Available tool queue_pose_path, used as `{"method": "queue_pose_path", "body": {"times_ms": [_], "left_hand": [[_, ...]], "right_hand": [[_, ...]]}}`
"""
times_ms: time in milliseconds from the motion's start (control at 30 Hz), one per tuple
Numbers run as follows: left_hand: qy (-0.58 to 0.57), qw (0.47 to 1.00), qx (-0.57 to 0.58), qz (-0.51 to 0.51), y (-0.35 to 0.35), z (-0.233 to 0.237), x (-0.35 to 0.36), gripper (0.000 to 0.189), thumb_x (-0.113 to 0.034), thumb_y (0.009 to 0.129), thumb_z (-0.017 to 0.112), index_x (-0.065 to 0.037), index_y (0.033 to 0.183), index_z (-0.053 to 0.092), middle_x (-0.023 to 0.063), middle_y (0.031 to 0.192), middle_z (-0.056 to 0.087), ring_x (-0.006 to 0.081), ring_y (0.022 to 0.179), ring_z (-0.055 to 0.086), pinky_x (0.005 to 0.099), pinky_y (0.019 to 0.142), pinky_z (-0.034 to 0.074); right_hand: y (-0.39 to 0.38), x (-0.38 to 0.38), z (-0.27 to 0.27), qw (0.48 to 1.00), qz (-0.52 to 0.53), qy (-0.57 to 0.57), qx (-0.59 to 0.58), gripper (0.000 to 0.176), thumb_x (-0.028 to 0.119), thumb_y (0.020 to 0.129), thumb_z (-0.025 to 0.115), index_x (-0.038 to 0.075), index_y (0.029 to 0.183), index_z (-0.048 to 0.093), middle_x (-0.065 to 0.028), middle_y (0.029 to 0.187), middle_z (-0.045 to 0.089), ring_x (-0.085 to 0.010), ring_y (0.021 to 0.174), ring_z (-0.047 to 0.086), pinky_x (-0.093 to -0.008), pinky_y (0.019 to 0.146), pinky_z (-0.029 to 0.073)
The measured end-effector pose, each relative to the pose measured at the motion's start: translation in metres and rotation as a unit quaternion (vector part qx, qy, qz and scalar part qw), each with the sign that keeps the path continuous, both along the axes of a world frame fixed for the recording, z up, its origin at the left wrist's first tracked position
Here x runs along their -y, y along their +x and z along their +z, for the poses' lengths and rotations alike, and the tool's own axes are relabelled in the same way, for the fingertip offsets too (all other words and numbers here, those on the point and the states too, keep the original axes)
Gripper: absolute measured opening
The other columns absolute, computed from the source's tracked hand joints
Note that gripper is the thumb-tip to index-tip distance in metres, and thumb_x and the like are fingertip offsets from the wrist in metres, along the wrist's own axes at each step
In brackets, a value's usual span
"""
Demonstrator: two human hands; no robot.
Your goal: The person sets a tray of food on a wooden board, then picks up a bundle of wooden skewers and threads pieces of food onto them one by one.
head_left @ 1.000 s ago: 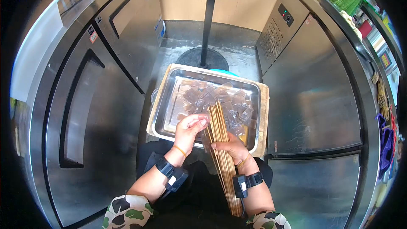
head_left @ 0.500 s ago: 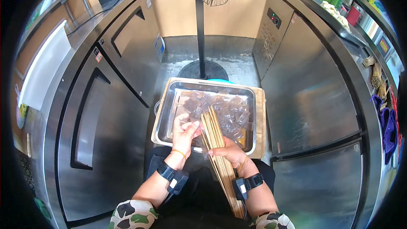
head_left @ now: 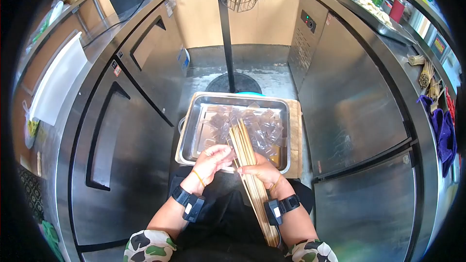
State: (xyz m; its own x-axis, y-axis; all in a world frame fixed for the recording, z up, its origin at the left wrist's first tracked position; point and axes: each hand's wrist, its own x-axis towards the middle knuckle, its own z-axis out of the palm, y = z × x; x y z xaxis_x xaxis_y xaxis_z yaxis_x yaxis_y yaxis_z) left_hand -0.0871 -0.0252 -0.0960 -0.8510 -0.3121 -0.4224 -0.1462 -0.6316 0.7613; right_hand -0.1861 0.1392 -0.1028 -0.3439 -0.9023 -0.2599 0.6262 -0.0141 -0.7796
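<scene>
A bundle of long bamboo skewers point(head_left: 245, 148) is wrapped in my right hand point(head_left: 262, 171), tips pointing up over the tray and the lower ends reaching toward my lap. Close to its left side is my left hand point(head_left: 212, 161), fingers pinched on a thin translucent brownish piece that touches or nearly touches one skewer; the fingers partly hide it. Many similar translucent sheet pieces point(head_left: 264, 128) lie heaped in the rectangular metal tray point(head_left: 290, 140) just beyond both hands. A little yellowish liquid shows in the tray's near right corner.
The tray rests on a wooden board point(head_left: 295, 131). Steel refrigerated cabinets stand on the left point(head_left: 131, 150) and right point(head_left: 359, 97). Ahead is a black fan stand point(head_left: 226, 43). On the right counter are a tray of pale food point(head_left: 376, 12), skewer bundles point(head_left: 426, 75) and a purple cloth point(head_left: 444, 138).
My left hand has come down from over the tray's near part, and its fingers have closed on a piece beside the skewers. My right hand keeps hold of the bundle. The view has shifted slightly.
</scene>
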Motion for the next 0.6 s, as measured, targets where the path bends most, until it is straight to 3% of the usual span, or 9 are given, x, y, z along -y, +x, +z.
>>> {"method": "queue_pose_path", "body": {"times_ms": [133, 333, 600], "left_hand": [[0.082, 0.992, -0.080, 0.050, -0.006, -0.009, 0.011, 0.015, -0.008, 0.086, 0.059, -0.005, 0.101, 0.058, 0.0080, 0.095, 0.064, 0.0178, 0.084, 0.063, 0.0296, 0.076, 0.052], [0.167, 0.979, -0.113, 0.000, -0.012, -0.014, 0.018, 0.018, -0.006, 0.089, 0.054, -0.006, 0.106, 0.056, 0.0047, 0.095, 0.063, 0.0150, 0.087, 0.062, 0.0288, 0.078, 0.051], [0.164, 0.979, -0.113, 0.030, -0.012, -0.003, 0.016, 0.027, -0.007, 0.089, 0.054, -0.007, 0.116, 0.052, 0.0006, 0.099, 0.061, 0.0133, 0.088, 0.061, 0.0291, 0.078, 0.051]], "right_hand": [[0.002, -0.001, 0.003, 1.000, 0.004, 0.012, 0.000, 0.046, 0.000, 0.070, 0.069, 0.002, 0.112, 0.051, -0.0021, 0.090, 0.058, -0.0108, 0.073, 0.057, -0.0238, 0.064, 0.048], [0.002, -0.001, -0.001, 1.000, -0.001, 0.002, 0.003, 0.045, 0.001, 0.071, 0.070, 0.003, 0.112, 0.051, -0.0040, 0.086, 0.060, -0.0122, 0.074, 0.059, -0.0243, 0.065, 0.050], [0.003, 0.001, -0.002, 1.000, 0.003, 0.013, 0.001, 0.047, 0.000, 0.072, 0.070, 0.004, 0.114, 0.050, -0.0033, 0.087, 0.058, -0.0121, 0.074, 0.059, -0.0244, 0.066, 0.050]]}}
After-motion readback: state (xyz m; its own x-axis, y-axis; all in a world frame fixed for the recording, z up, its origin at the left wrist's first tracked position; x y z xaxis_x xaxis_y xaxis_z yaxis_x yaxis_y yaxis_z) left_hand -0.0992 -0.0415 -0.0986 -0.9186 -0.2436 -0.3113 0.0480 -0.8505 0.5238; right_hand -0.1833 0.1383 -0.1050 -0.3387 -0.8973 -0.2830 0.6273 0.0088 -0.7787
